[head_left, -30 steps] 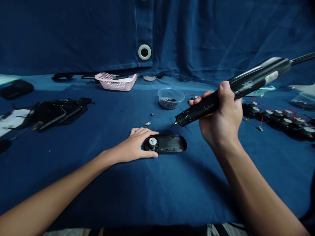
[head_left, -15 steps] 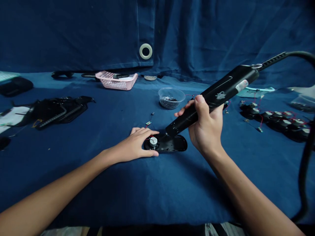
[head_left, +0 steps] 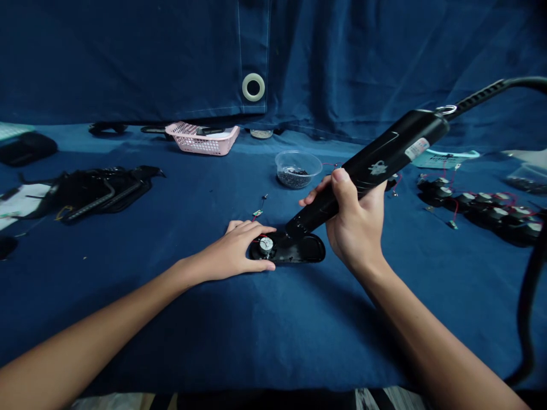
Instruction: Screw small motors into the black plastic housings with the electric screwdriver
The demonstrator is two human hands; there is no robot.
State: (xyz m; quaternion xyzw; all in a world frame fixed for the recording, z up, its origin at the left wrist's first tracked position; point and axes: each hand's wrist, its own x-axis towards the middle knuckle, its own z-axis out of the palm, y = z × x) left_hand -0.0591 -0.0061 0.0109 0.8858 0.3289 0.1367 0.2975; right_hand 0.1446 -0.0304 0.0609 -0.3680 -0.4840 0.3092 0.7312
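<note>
A long black plastic shell (head_left: pixel 305 249) lies on the blue cloth, with a round silver motor (head_left: pixel 265 245) at its left end. My left hand (head_left: pixel 239 250) grips that end, thumb along the near edge and fingers along the far edge. In my right hand (head_left: pixel 356 219) is a black electric screwdriver (head_left: pixel 380 159), tilted, its tip down by the shell just right of the motor; the tip itself is hard to make out. Red wires run from the motor to a small green circuit board (head_left: pixel 257 213) beyond my left hand.
Behind the shell stands a clear bowl (head_left: pixel 298 165) of small dark screws. A pink basket (head_left: pixel 205 142) is at the back. Several black parts with motors (head_left: pixel 482 208) lie at right, near the screwdriver's thick cable (head_left: pixel 527 307). Black bags (head_left: pixel 106 191) lie at left.
The screwdriver and my right hand have shifted slightly left, and the cable end sits a little higher. My left hand and the shell are almost unmoved.
</note>
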